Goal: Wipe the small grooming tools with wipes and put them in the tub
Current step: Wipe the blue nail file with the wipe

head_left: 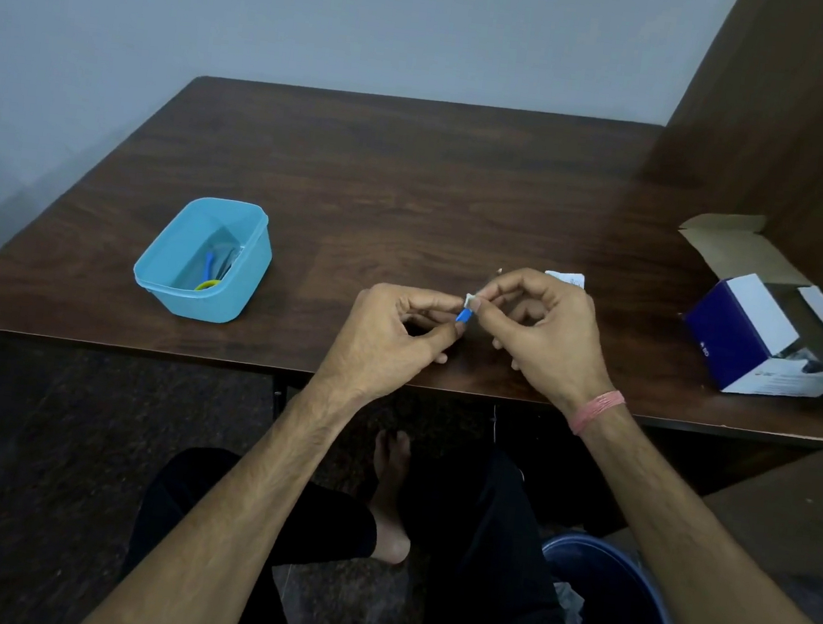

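From the head view, both hands met above the near middle of the table [414, 170]. The left hand [392, 330] had its fingers [430, 303] curled, thumb and forefinger pinching a small blue tool [463, 315] at its lower end. The right hand [545, 326] faced it, fingers curled too, pinching a small white wipe [470, 299] against the tool's upper end (most of the tool was hidden between the fingertips, so its kind could not be told). A pink band [598, 410] circled the right wrist.

The tub [204, 259], light blue and open, stood on the table well to the left of the hands. Inside it lay a few tools [216, 268], one with a blue handle and one with a yellow ring; the rest were too dim to tell apart.

Just behind the right hand a white wrapper [566, 278] lay on the table. Far to the right sat an open box [772, 339], blue and white, its flaps up.

Below the table edge showed the person's dark trousers, a bare foot [392, 503], and a blue bin [616, 618] at the lower right with something pale crumpled in it.
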